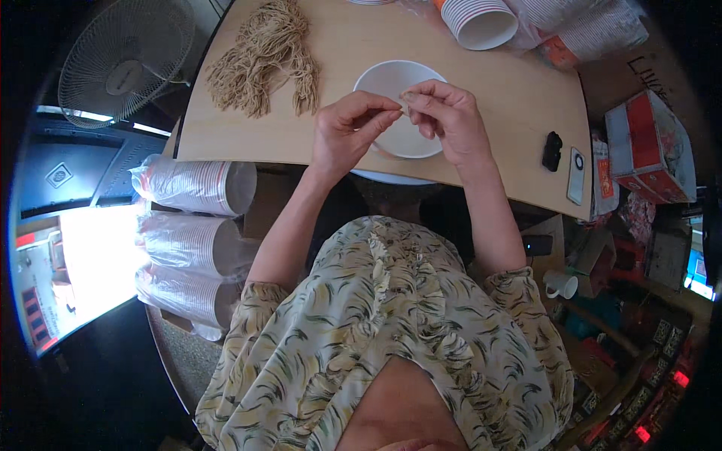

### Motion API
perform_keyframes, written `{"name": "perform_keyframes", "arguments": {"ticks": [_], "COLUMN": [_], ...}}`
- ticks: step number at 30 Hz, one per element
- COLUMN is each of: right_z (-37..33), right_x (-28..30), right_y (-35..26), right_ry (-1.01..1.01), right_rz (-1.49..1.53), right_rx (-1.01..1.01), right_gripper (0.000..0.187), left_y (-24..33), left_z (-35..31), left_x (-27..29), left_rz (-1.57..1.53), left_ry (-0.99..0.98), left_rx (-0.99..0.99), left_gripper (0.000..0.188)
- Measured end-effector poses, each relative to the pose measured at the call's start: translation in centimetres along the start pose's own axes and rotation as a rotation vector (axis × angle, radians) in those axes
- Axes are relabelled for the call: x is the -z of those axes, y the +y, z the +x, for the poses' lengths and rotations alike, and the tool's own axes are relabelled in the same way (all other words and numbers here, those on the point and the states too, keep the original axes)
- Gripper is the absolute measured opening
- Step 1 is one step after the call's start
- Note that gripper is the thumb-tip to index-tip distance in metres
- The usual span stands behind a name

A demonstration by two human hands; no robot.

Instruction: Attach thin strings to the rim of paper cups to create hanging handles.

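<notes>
My left hand (352, 134) and my right hand (450, 120) meet over a round white bowl (410, 148) near the table's front edge. Thumb and fingers of both are pinched, and the fingertips nearly touch each other. Whatever lies between them is too small to make out. Part of the bowl's rim and inside is hidden behind my hands. Off to the left on the tabletop, beyond my left hand, lies a loose heap of tan, string-like strands (265, 60).
Stacked paper tubs (480, 22) in plastic stand at the table's far right. Wrapped tub stacks (192, 244) lie left of the table, below a fan (124, 75). A black object (552, 152) and a pale remote-like device (576, 177) rest by the right edge. A white mug (560, 284) is lower right.
</notes>
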State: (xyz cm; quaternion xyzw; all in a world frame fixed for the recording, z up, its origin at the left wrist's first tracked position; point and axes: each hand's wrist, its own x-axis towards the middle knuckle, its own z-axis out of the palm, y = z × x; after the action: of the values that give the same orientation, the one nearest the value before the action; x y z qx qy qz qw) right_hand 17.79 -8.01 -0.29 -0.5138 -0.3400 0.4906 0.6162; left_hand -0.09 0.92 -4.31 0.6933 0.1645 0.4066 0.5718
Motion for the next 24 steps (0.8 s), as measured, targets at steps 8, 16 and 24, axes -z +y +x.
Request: {"name": "perform_keyframes", "arguments": {"ticks": [8, 16, 24], "right_z": [0.0, -0.2, -0.5], "right_x": [-0.3, -0.7, -1.1], "right_y": [0.2, 0.2, 0.1], "right_ry": [0.0, 0.009, 0.022], "right_rz": [0.058, 0.001, -0.074], "right_rx": [-0.027, 0.047, 0.024], "right_gripper": [0.015, 0.015, 0.016], "left_y": [-0.2, 0.6, 0.9], "left_z": [-0.2, -0.3, -0.2], "left_x": [-0.6, 0.5, 0.5], "left_rz": [-0.02, 0.261, 0.094], "left_ry": [0.066, 0.007, 0.012], "left_rx": [-0.02, -0.111, -0.064], "left_gripper": [0.02, 0.013, 0.01]}}
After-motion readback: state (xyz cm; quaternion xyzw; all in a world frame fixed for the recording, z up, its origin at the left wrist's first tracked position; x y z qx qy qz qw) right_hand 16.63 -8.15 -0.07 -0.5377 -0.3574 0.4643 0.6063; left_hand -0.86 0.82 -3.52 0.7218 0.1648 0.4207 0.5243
